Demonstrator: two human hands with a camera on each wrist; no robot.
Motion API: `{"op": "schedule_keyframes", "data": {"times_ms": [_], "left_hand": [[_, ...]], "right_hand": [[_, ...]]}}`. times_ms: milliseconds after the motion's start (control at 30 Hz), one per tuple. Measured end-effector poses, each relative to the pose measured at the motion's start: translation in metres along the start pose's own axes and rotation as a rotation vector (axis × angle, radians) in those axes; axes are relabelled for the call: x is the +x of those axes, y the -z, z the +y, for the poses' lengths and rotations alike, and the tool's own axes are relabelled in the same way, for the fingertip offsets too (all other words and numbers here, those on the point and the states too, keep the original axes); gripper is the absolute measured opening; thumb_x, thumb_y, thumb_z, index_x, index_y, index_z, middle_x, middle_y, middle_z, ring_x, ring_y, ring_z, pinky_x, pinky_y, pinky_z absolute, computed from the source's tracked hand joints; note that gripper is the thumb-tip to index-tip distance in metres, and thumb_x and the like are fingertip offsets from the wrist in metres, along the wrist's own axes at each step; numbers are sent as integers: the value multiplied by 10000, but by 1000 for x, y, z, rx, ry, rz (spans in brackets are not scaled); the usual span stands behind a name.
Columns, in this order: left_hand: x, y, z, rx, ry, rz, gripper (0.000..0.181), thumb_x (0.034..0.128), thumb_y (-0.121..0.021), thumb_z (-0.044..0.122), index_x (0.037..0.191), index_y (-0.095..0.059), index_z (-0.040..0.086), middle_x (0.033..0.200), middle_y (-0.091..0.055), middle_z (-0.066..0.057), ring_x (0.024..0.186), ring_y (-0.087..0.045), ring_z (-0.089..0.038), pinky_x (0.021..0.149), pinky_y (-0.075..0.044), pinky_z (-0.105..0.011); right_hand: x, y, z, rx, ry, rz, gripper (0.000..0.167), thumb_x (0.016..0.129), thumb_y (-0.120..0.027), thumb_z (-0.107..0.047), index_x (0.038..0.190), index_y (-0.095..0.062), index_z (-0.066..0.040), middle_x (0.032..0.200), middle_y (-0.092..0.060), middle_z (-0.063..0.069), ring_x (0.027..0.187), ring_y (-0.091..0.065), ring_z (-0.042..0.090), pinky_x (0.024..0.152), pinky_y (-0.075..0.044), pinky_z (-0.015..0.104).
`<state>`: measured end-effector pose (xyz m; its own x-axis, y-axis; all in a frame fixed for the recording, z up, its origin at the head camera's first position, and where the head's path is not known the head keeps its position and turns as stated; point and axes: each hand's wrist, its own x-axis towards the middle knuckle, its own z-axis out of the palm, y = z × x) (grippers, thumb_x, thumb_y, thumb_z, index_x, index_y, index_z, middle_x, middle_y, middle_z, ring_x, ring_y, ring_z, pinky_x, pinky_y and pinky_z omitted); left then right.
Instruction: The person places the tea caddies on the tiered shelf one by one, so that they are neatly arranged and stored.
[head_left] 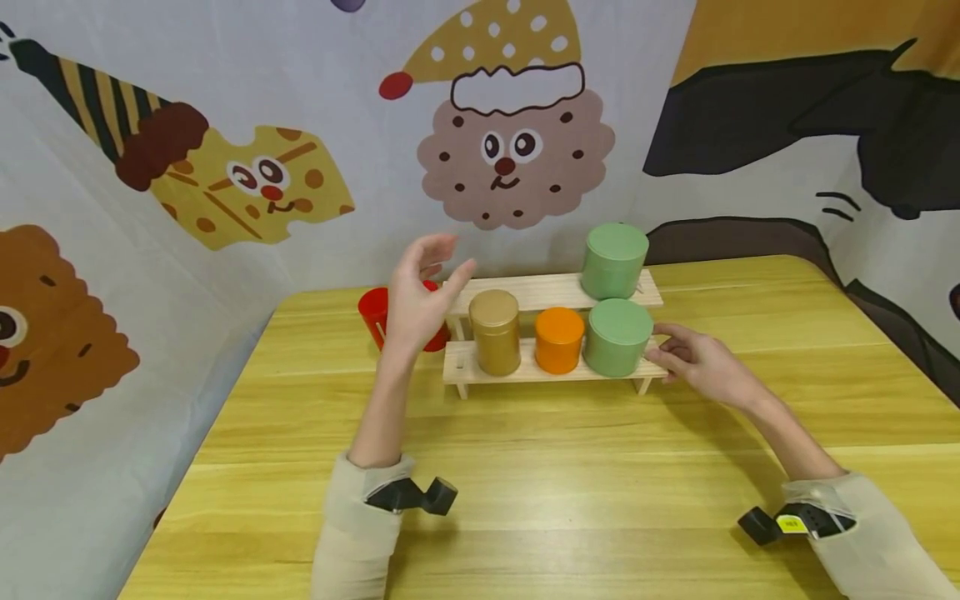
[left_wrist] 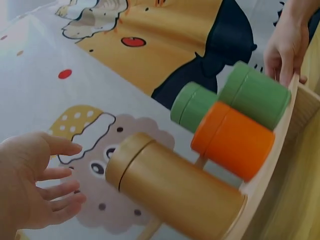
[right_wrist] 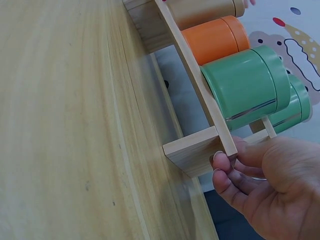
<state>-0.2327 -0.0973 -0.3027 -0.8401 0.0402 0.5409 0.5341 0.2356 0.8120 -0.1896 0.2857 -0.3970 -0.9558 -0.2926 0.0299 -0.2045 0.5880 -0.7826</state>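
Note:
A two-step wooden rack [head_left: 525, 292] holds several canisters. On its lower step stand a gold canister [head_left: 495, 337], an orange canister [head_left: 558, 342] and a green canister [head_left: 618, 337]. Another green canister [head_left: 615, 260] is on the upper step at the right. My right hand [head_left: 701, 365] pinches the right end of the lower board; the right wrist view shows its thumb and fingers [right_wrist: 225, 182] around that end. Held up left of the gold canister, my left hand [head_left: 420, 300] has its fingers spread loosely, holding nothing. Behind it are red containers [head_left: 372, 310], partly hidden.
The rack stands on a wood-grain table [head_left: 555, 483] near its back edge. Behind hangs a cloth [head_left: 360, 150] printed with cartoon food. Each wrist wears a strap with a small black camera [head_left: 438, 497].

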Motion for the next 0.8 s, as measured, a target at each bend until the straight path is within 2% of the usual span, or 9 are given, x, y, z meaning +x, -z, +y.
{"op": "schedule_keyframes", "data": {"times_ms": [267, 533, 800], "left_hand": [[-3, 19, -19, 78, 15, 33, 448, 920, -755, 148, 1301, -598, -28, 1253, -625, -127, 1147, -573, -254, 1040, -451, -419], [-5, 38, -38, 185, 81, 51, 439, 914, -751, 161, 1292, -605, -11, 1277, -587, -170, 1174, -538, -296, 1062, -420, -455], [-13, 58, -58, 312, 126, 44, 475, 925, -726, 155, 1338, -572, -23, 1335, -524, -197, 1215, -480, -361, 1059, -394, -501]], "right_hand": [[0, 0, -1, -6, 1, 4, 608, 1053, -564, -234, 1491, -338, 121, 1136, -637, 254, 886, -697, 263, 712, -599, 358], [0, -1, -1, -22, -2, 13, 589, 1051, -568, -230, 1474, -362, 125, 1098, -649, 240, 836, -695, 263, 700, -593, 365], [0, 0, -1, -16, -4, 16, 579, 1051, -568, -214, 1474, -362, 123, 1101, -647, 245, 866, -698, 277, 711, -597, 365]]}}
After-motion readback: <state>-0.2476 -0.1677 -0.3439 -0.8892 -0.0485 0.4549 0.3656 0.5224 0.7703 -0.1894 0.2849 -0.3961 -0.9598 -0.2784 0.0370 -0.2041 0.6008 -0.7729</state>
